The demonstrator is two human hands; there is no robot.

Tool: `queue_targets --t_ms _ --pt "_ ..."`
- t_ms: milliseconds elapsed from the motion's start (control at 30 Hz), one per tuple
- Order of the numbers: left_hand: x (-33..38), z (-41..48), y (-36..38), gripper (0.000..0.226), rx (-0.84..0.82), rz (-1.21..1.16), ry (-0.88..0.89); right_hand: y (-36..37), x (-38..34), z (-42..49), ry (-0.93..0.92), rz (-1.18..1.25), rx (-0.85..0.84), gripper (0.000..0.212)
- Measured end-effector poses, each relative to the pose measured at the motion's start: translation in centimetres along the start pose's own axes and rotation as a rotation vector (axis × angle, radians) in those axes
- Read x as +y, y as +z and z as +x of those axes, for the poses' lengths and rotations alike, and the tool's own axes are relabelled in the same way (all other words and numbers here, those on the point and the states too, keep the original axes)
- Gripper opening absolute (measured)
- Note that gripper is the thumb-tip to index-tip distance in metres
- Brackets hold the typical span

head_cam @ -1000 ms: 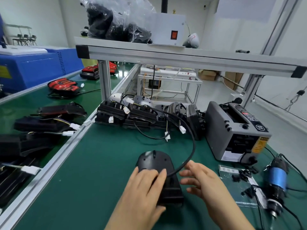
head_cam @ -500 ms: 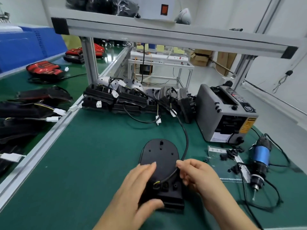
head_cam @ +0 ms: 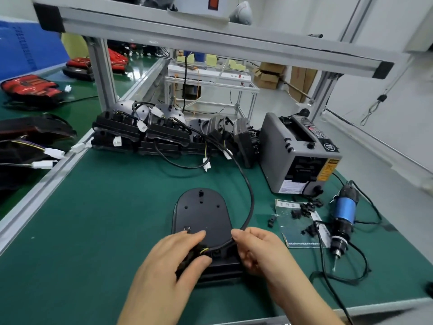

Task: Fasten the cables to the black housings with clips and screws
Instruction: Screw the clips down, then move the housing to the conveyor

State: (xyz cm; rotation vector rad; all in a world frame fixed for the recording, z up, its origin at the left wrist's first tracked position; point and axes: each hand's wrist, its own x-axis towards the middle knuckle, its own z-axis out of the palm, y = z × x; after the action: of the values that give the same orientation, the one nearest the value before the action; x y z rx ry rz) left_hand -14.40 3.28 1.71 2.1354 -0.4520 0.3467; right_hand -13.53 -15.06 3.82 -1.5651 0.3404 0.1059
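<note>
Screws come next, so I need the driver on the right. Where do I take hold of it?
Grip the electric screwdriver by its blue barrel, coming straight down from above. It lies flat on the green mat, bit toward the near edge; the barrel's top is bare, while cords loop along both sides.

Left of the left hand [head_cam: 173, 261], green tabletop [head_cam: 105, 219] lies open. Beyond the housing [head_cam: 201, 214] under both hands, a row of black housings [head_cam: 145, 134] walls off the far edge. From the right hand [head_cam: 260, 249] a cable [head_cam: 248, 188] arcs to that row. Further right lie a bag of clips [head_cam: 297, 221], a grey tape dispenser [head_cam: 297, 153] and a blue screwdriver [head_cam: 343, 214] with trailing cords [head_cam: 328, 275].
</note>
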Motion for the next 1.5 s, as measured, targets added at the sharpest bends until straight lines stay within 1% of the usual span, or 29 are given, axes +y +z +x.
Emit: queue_targets --t_ms 67,167,200,300,367,433,500,567,633,700,767,900,967,1033,1100,1133,1200,1267,1333,1400,1500 --pt "0.4 0.5 0.3 0.032 0.014 0.015 0.037 -0.1 0.3 0.0 0.020 0.022 0.000 0.036" --pt "0.8 1.0 1.0 0.010 0.045 0.041 0.058 -0.3 0.4 -0.1 0.033 0.025 -0.012 0.033" --pt "0.7 1.0 1.1 0.008 0.045 0.035 0.053 -0.4 0.4 -0.2 0.035 0.006 -0.025 0.032" --pt "0.6 1.1 1.3 0.008 0.045 0.006 0.027 -1.4 0.1 -0.2 0.053 -0.093 -0.073 0.027" --pt "0.6 1.1 1.5 0.009 0.051 0.001 0.015 -3.0 -0.5 0.1 0.042 -0.194 -0.030 0.023" --pt "0.5 1.1 1.7 0.008 0.050 0.019 0.029 -5.3 -1.2 0.7 -0.010 -0.395 0.104 0.017" --pt "0.4 1.1 1.8 0.008 0.057 0.036 0.047 -7.7 -1.8 1.4 -0.070 -0.728 0.230 0.013" --pt "0.4 1.1 1.8 0.008 0.063 0.040 0.054 -9.5 -2.3 2.3 -0.074 -1.085 0.317 0.011" --pt "0.3 1.1 1.8 0.009 0.067 0.044 0.056 -10.5 -2.6 3.2 -0.057 -1.353 0.384 0.020" --pt "0.3 1.1 1.8 0.009 0.066 0.037 0.058 -11.1 -2.6 4.1 -0.019 -1.494 0.435 0.027" --pt "0.3 1.1 1.8 0.010 0.063 0.033 0.061 -11.7 -2.3 4.7 -0.004 -1.524 0.482 0.028" --pt "0.4 1.1 1.7 0.009 0.063 0.034 0.063 -11.7 -1.9 6.2 -0.097 -1.488 0.518 0.024" --pt "0.5 1.1 1.7 0.009 0.057 0.027 0.060 -11.5 -1.9 6.9 -0.113 -1.499 0.516 0.022" --pt "0.5 1.1 1.7 0.009 0.049 0.025 0.056 -11.3 -1.8 7.3 -0.139 -1.487 0.463 0.018" --pt "0.5 1.0 1.7 0.008 0.050 0.032 0.059 -10.9 -1.5 7.4 -0.201 -1.424 0.355 0.018" --pt "0.5 1.0 1.7 0.007 0.051 0.037 0.061 -10.6 -1.3 7.4 -0.234 -1.393 0.290 0.021" --pt "0.5 1.1 1.7 0.014 0.050 0.038 0.053 -9.9 -1.0 7.3 -0.276 -1.374 0.173 0.031" --pt "0.6 1.1 1.6 0.012 0.050 0.037 0.057 -9.6 -0.9 7.3 -0.287 -1.389 0.117 0.034" --pt "0.7 1.0 1.6 0.013 0.045 0.039 0.054 -9.6 -0.9 7.3 -0.286 -1.403 0.134 0.027" --pt "0.5 1.0 1.6 0.022 0.034 0.044 0.045 -9.6 -1.0 7.2 -0.287 -1.422 0.168 0.021" --pt "0.5 1.1 1.6 0.022 0.031 0.043 0.044 -9.6 -1.1 6.8 -0.296 -1.437 0.232 0.021"
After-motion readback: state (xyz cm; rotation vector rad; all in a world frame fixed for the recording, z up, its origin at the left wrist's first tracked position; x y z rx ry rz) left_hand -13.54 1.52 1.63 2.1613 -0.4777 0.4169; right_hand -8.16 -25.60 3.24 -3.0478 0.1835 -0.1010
